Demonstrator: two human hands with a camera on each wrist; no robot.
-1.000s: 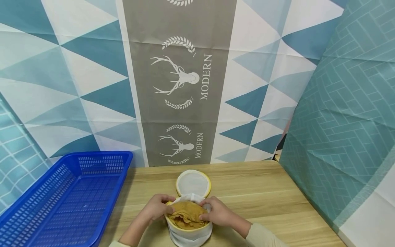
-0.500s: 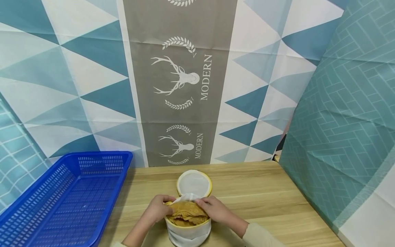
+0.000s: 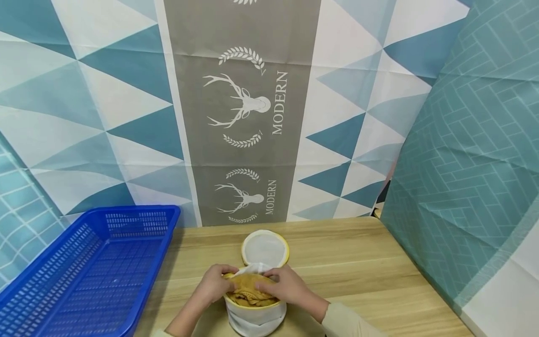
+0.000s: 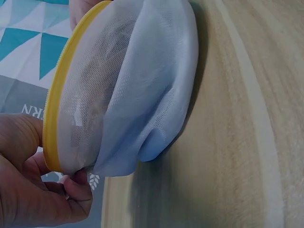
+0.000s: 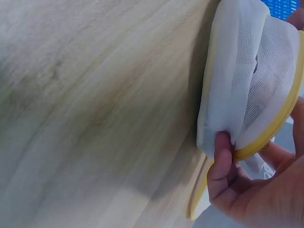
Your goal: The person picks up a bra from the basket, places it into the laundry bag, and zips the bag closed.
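A round white mesh laundry bag (image 3: 256, 323) with a yellow zip rim stands on the table, its mesh lid (image 3: 265, 250) folded open behind it. Bunched mustard-yellow cloth (image 3: 252, 297) fills the bag's mouth. At the left side of the rim my left hand (image 3: 214, 283) grips the edge, thumb inside over the cloth. My right hand (image 3: 288, 285) holds the back right edge, its thumb reaching across the cloth. Seen from the right wrist, fingers of that hand (image 5: 266, 190) curl against the outside of the mesh. The cloth's lower part is hidden inside the bag.
A large blue plastic basket (image 3: 176, 213) with perforated sides stands at the left of the wooden table (image 3: 337, 262). Patterned sheets (image 3: 240, 154) hang behind the table's back edge, and a teal sheet (image 3: 476, 187) hangs along the right side.
My right hand has shifted left, its thumb now farther over the cloth. The gap in the cloth's folds has closed up. The left hand keeps its place on the rim.
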